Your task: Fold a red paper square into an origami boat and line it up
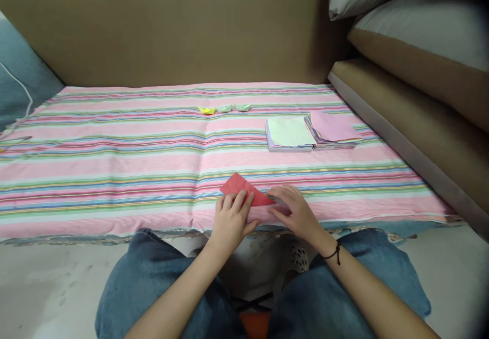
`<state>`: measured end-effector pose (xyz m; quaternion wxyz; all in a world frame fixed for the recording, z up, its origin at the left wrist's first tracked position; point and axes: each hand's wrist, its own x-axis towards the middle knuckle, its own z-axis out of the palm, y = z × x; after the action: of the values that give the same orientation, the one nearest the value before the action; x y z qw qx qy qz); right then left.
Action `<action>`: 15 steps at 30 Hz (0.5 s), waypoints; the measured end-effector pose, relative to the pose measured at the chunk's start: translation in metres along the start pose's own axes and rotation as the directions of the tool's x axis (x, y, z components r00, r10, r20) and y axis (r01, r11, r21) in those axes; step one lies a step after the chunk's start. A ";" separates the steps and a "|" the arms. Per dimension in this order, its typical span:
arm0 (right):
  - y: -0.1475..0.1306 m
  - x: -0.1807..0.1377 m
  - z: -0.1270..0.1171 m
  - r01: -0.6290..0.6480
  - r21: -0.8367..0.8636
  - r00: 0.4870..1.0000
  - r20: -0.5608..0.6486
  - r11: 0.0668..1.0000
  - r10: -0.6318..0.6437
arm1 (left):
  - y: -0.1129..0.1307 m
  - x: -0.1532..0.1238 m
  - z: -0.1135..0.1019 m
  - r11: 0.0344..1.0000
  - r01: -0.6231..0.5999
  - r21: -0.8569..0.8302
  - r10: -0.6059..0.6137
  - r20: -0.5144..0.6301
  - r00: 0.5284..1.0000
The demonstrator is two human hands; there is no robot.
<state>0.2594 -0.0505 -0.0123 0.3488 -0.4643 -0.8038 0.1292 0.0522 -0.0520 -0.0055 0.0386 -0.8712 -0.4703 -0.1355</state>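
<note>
I look down on a pink cloth with multicoloured stripes (pixel 153 160). Toward its far right corner sit square paper stacks topped pale green (pixel 291 131) and pink (pixel 331 126). Near its front edge, my left hand (pixel 232 216) rests spread, ungripping fingers on a folded red paper piece (pixel 239 182); my right hand (pixel 293 207) curls at its right tip, and I cannot tell whether those fingers pinch it. Three small folded papers, one yellow (pixel 207 110), two pale (pixel 242 107), line up near the far edge.

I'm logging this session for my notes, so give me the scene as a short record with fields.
Left hand: resting on the red paper
Right hand: at the red paper's right tip, grip unclear
Folded pieces: one yellow, two pale, in a row
Paper stacks: pale green top, pink top
Surface: striped cloth
</note>
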 end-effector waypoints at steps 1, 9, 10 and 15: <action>0.000 0.001 0.001 -0.004 -0.001 1.000 -0.005 1.000 0.004 | 0.000 0.000 0.000 1.000 0.002 0.002 -0.002 -0.003 1.000; -0.002 0.004 0.005 -0.041 0.067 0.996 -0.076 0.997 0.046 | 0.001 -0.001 0.003 1.000 0.004 -0.002 -0.004 0.000 1.000; -0.002 0.004 0.005 -0.067 0.093 0.993 -0.090 0.993 0.075 | 0.000 -0.001 0.003 1.000 0.003 -0.004 -0.003 -0.001 1.000; -0.004 0.007 0.006 -0.160 0.180 0.976 -0.119 0.971 0.183 | -0.002 0.003 0.000 0.993 0.013 -0.117 -0.019 -0.055 0.998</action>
<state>0.2511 -0.0463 -0.0115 0.4280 -0.5084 -0.7213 0.1952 0.0521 -0.0483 -0.0049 -0.0001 -0.8640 -0.4673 -0.1875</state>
